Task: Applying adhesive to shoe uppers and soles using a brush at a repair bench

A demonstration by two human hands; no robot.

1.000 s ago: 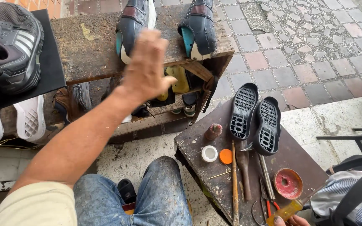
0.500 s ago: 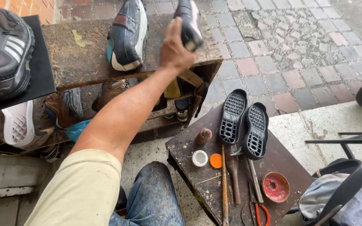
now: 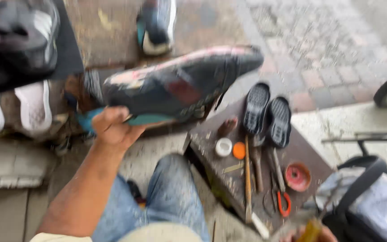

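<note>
Two pale sandals (image 3: 12, 110) are seen at the far left, below one black trainer with white stripes (image 3: 21, 38) resting on a dark board. One dark, blurred sports shoe with a teal heel and a pinkish worn sole (image 3: 180, 85) is held in the air by the left hand (image 3: 113, 127), whose fingers are curled round the heel end; the shoe extends up and to the right from the hand, sole side upward, above the knee in blue jeans (image 3: 171, 192). One matching dark shoe with a teal lining (image 3: 156, 24) is left lying on the worn wooden bench (image 3: 99, 36) behind. To the right, on a low brown wooden board (image 3: 310, 152), two black rubber soles (image 3: 267, 112) are laid side by side, treads up. Just below them one white round lid (image 3: 223, 147) and one orange round lid (image 3: 238, 150) are set next to each other, with several long-handled tools (image 3: 248, 179), one pair of red-handled scissors (image 3: 284, 201) and one red round tin (image 3: 298, 176) near. At the bottom edge, only part of the right hand (image 3: 312, 233) is shown, and whether it is clenched cannot be told. One grey and black bag (image 3: 372, 201) is seen at the far right.
</note>
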